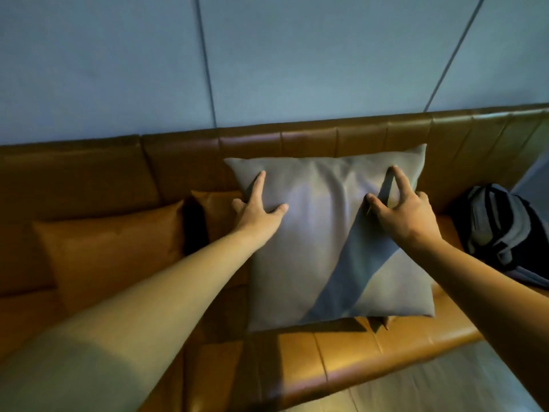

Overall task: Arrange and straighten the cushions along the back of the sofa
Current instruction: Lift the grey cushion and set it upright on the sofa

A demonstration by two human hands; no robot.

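Observation:
A square grey cushion (320,245) leans against the tan leather sofa back (326,138), its lower edge on the seat. My left hand (255,209) lies on the cushion's upper left face, fingers spread, thumb pressing into the fabric. On the upper right part rests my right hand (404,212), fingers apart, fingertips touching the cover. Neither hand grips the cushion. A tan leather cushion (118,257) leans to the left, and a second tan cushion (217,209) shows partly behind the grey one.
A dark grey backpack (505,233) sits on the sofa seat (341,349) to the right of the grey cushion. A blue-grey panelled wall (267,55) rises behind the sofa. Pale floor (445,388) shows at the lower right.

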